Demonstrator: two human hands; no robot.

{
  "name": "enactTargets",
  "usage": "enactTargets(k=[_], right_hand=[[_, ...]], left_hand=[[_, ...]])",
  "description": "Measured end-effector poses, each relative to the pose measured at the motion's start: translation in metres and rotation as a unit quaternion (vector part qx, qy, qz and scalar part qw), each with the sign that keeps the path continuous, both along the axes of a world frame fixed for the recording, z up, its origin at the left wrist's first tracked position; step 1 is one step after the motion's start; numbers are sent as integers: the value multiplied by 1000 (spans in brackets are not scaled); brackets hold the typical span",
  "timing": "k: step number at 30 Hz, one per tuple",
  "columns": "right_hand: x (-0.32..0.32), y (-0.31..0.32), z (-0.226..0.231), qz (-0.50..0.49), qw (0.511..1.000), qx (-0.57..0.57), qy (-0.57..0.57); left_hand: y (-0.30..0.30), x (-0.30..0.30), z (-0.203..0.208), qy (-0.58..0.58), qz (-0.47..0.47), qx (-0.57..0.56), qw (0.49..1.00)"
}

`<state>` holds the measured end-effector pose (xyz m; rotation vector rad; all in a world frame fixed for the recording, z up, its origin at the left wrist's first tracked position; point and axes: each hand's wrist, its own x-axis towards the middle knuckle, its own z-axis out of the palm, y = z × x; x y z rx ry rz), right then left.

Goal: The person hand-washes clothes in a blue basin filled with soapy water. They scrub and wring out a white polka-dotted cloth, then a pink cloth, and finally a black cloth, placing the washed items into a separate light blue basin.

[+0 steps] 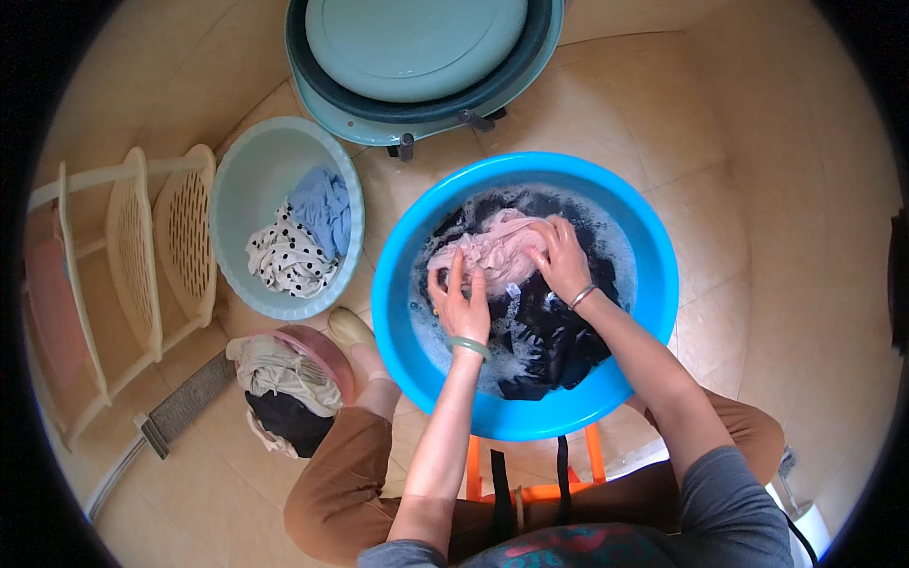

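A bright blue basin (526,427) holds sudsy water and soaked clothes. On top lies a crumpled pink garment (500,242), partly over a dark wet garment (554,346). My left hand (461,305), with a pale green bangle at the wrist, rests on the pink garment's near left edge, its fingers apart. My right hand (563,263), wearing a silver bangle, is closed on the right end of the pink cloth, thumb and fingers on either side of a fold. A small white tag (513,290) shows between the hands. What lies under the water is hidden.
Left of the blue basin stands a pale green basin (232,213) with a polka-dot cloth and a blue cloth. Below it, a pink basin (331,355) overflows with clothes. A cream rack (133,246), a long-handled brush (189,398) and folded basins (417,47) stand around.
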<state>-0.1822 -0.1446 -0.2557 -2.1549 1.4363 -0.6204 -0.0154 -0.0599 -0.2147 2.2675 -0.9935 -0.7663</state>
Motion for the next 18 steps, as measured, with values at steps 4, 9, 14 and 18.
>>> enactTargets(k=[4, 9, 14, 18], right_hand=[[-1, 8, -19, 78, 979, 68, 176], [13, 2, -40, 85, 968, 91, 218], [36, -20, -34, 104, 933, 159, 306], [27, -19, -37, 76, 938, 176, 290]], left_hand=[[-6, -11, 0, -196, -171, 59, 964], [4, -4, -58, -168, -286, 62, 941], [-12, 23, -93, -61, -233, 164, 957], [-59, 4, -39, -105, -340, 101, 929]])
